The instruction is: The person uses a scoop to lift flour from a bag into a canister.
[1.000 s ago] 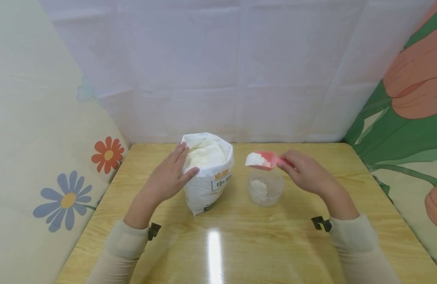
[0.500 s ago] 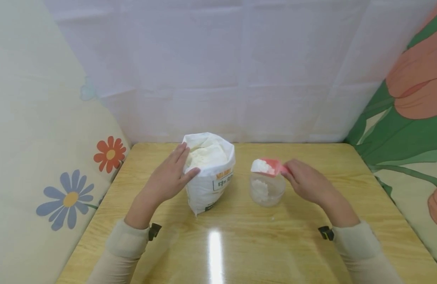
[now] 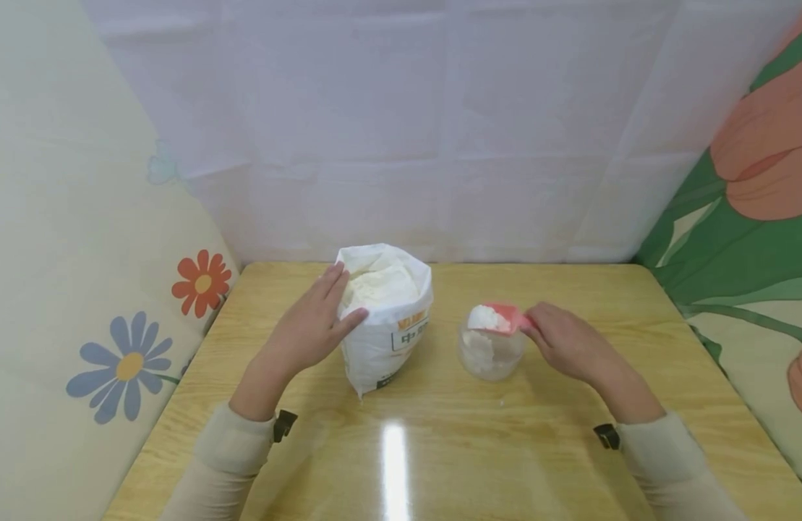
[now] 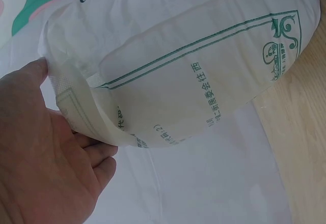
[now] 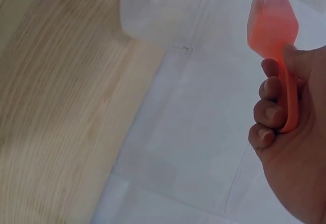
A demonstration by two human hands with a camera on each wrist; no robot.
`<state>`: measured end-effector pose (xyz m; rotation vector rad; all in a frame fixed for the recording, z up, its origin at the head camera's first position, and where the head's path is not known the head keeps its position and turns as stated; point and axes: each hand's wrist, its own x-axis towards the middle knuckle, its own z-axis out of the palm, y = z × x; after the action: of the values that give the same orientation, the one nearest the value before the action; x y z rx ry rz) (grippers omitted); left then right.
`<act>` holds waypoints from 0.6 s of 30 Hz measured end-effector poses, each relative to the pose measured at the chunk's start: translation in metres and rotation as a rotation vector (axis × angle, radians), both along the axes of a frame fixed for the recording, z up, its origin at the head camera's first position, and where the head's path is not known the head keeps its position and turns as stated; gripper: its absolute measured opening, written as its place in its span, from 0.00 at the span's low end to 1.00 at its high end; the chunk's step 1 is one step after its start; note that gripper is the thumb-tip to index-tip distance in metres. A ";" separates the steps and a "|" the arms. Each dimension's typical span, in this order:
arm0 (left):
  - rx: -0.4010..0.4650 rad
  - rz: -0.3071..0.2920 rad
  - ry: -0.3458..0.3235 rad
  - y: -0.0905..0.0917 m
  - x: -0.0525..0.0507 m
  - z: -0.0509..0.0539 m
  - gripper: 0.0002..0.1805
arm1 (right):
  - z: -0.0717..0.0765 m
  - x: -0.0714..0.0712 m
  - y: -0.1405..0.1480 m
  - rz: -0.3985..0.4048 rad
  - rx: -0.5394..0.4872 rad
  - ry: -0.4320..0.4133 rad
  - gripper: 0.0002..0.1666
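A white flour bag (image 3: 381, 347) stands upright with its top folded out, full of pale powder. My left hand (image 3: 306, 325) holds its left rim, thumb at the near side and fingers along the far side. In the left wrist view that hand (image 4: 51, 158) has its fingers curled against the folded rim. My right hand (image 3: 566, 340) grips a pink scoop (image 3: 510, 316) by its handle. White powder (image 3: 485, 318) fills the scoop's front. Below it stands a clear round plastic tub (image 3: 505, 362) with some powder inside. The right wrist view shows the scoop (image 5: 272, 25) from below.
Everything stands on a shiny wooden table (image 3: 322, 463). A few white specks (image 3: 502, 403) lie in front of the tub. Behind the table hangs a pale cloth (image 3: 374, 130), and flower-patterned cloth (image 3: 62, 253) covers the sides.
My right hand has moved the loaded scoop a little to the right and toward me, lower over the tub. My left hand has stayed at the bag's rim.
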<state>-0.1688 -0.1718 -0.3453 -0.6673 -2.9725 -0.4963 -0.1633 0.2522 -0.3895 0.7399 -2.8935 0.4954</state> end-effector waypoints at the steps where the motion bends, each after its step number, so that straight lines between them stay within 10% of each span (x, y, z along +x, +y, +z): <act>1: 0.001 0.001 -0.002 0.000 0.000 -0.001 0.50 | -0.001 0.000 0.001 0.002 0.001 -0.002 0.09; 18: -0.005 0.007 -0.009 0.001 0.000 -0.001 0.49 | -0.002 0.000 0.015 0.000 0.113 -0.052 0.11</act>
<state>-0.1684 -0.1709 -0.3462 -0.6564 -2.9848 -0.4926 -0.1636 0.2672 -0.3911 0.7530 -2.9910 0.3594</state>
